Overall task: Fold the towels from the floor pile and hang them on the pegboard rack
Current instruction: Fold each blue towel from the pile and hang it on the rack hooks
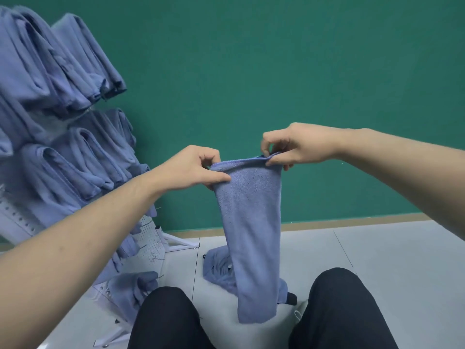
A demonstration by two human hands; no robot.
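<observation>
A blue towel (251,222), folded lengthwise into a narrow strip, hangs in the air in front of me. My left hand (193,167) pinches its top left corner between thumb and fingers. My right hand (294,147) pinches the top right corner. Below the hanging strip, a small pile of blue towels (216,270) lies on the floor, partly hidden by it. At the left stands the white pegboard rack (151,245), with several folded blue towels (75,71) hung in rows on it.
A green wall (276,59) rises behind, with a wooden skirting strip along the grey tiled floor (390,260). My knees in dark trousers (339,311) fill the bottom of the view. The rack's white foot (181,241) juts onto the floor.
</observation>
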